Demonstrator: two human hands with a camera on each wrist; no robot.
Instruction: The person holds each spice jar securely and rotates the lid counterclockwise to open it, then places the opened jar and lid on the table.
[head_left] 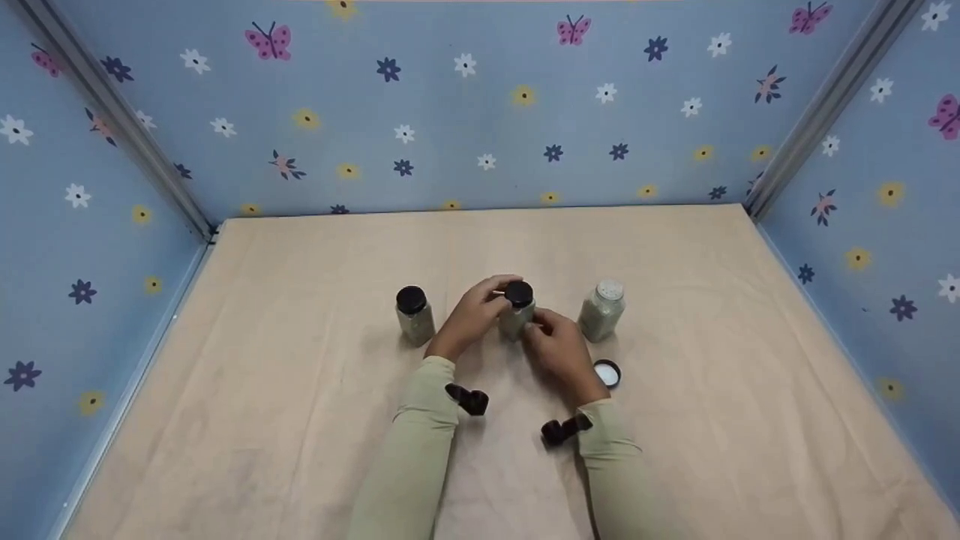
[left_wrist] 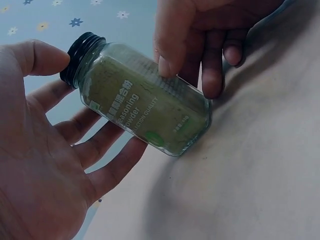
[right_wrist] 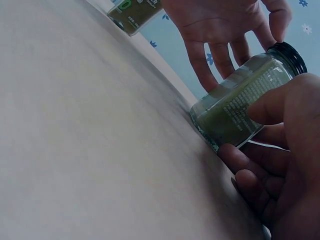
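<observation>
Between the two hands stands a glass seasoning jar [left_wrist: 145, 100] of green powder, its black lid [head_left: 519, 293] on. My left hand [head_left: 472, 319] pinches the lid between thumb and fingers, the other fingers spread along the far side of the glass. With thumb and fingers, my right hand [head_left: 561, 349] grips the jar's body from the right, lower down. Left of the hands is a second jar [head_left: 417, 322] with a black lid. To the right stands a third jar [head_left: 602, 311], whose top is pale and perforated. A loose black lid [head_left: 607, 373] with a white inside lies by my right wrist.
A beige cloth [head_left: 247, 420] covers the table. Blue walls [head_left: 480, 112] with flowers and butterflies rise at its back and sides. Dark wrist cameras [head_left: 471, 401] are strapped over both green sleeves.
</observation>
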